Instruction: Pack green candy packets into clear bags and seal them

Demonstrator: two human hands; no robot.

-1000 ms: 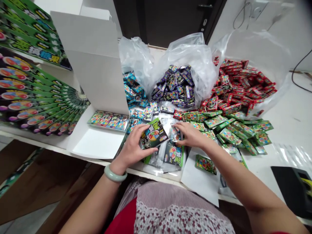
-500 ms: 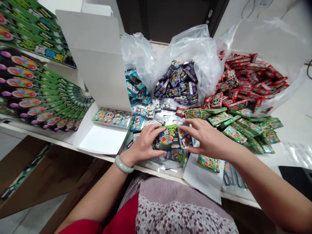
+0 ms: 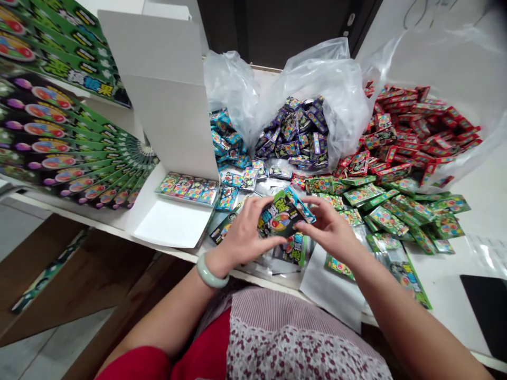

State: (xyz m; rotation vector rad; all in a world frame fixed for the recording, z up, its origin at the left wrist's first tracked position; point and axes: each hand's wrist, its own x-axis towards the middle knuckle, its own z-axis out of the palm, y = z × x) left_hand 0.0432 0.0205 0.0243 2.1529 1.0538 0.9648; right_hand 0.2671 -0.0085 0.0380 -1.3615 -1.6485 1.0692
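My left hand, with a pale green bangle on its wrist, grips the left side of a black-and-green printed candy packet. At its right edge, my right hand pinches the same packet, together with a blue piece showing behind it. The packet is tilted above the table. Beneath it lies another black-and-green packet, partly covered. To the left stands an open white box with a row of small candy boxes inside.
Clear bags hold blue boxes, purple boxes and red boxes. Green boxes are heaped at right. Fanned green printed cartons fill the left. A white sheet overhangs the front edge; a black flat object lies far right.
The packet in my hands has turned from nearly level to a slant, and its blue part now shows behind the top right. The whole view has shifted slightly.
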